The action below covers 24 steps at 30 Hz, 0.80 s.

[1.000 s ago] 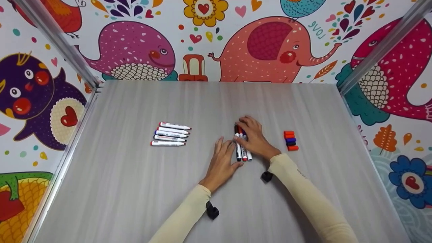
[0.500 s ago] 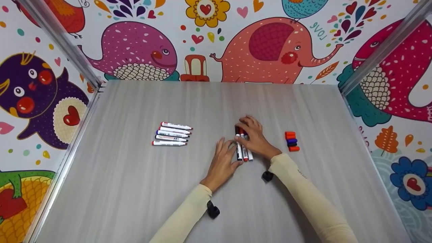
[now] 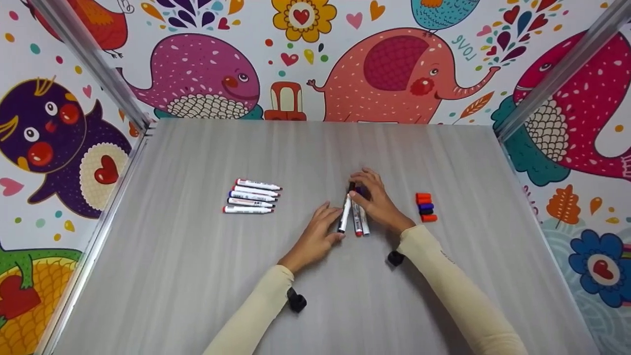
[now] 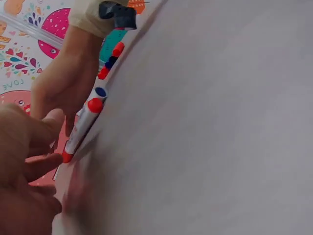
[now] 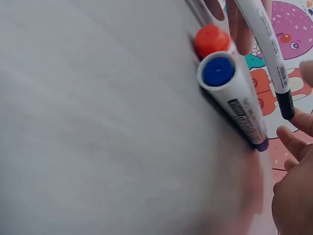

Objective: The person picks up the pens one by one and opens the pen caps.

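Observation:
In the head view my left hand (image 3: 315,239) holds the lower end of a black-capped marker (image 3: 346,214) between thumb and fingers. This white marker is tilted, its cap pointing away from me, and is lifted in the right wrist view. My right hand (image 3: 378,202) arches above, a fingertip right at the black cap (image 5: 285,105) and the thumb apart from it. Beside it, a red-capped marker (image 3: 358,224) and a blue-ended marker (image 3: 365,226) lie side by side, partly under the right hand. The left wrist view shows the red-capped marker (image 4: 83,129), the black-capped one being hidden.
Several uncapped markers (image 3: 251,196) lie in a stack-like row on the left, tips to the right. To the right of the hands sits a short column of loose caps (image 3: 426,207) in orange-red, blue and black. Patterned walls (image 3: 394,74) border the grey table (image 3: 222,296).
The black-capped marker has left its place against the other two and now slants, lower end shifted left. My left hand has moved slightly left with it. The right hand has barely moved.

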Available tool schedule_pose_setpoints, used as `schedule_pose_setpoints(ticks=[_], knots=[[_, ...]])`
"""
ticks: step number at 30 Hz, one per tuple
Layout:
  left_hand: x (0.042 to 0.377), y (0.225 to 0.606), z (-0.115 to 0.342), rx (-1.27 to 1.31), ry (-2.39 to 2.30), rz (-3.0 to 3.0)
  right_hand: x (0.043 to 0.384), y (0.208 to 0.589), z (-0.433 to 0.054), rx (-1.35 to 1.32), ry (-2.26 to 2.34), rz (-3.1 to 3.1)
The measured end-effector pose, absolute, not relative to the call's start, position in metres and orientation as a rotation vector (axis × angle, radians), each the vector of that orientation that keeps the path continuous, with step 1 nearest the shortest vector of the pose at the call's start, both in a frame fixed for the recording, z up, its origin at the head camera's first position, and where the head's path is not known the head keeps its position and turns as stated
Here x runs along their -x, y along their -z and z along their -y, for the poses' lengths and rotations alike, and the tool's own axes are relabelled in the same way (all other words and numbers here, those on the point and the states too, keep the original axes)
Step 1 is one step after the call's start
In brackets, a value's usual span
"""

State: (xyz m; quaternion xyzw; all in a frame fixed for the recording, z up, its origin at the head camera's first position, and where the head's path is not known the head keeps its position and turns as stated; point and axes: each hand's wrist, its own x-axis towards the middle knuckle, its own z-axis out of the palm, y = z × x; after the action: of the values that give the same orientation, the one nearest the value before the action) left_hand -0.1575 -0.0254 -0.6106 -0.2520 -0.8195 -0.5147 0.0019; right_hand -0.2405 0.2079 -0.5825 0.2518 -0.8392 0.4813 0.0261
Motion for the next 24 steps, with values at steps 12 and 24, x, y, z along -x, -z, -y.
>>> schedule_pose_setpoints(ticks=[12, 24], knots=[[0.154, 0.567, 0.042, 0.772, 2.298, 2.495, 0.223, 0.569, -0.217, -0.549, -1.803, 2.589], [0.156, 0.557, 0.050, 0.598, 2.556, 2.381, 0.196, 0.555, -0.227, -0.495, -1.877, 2.542]])
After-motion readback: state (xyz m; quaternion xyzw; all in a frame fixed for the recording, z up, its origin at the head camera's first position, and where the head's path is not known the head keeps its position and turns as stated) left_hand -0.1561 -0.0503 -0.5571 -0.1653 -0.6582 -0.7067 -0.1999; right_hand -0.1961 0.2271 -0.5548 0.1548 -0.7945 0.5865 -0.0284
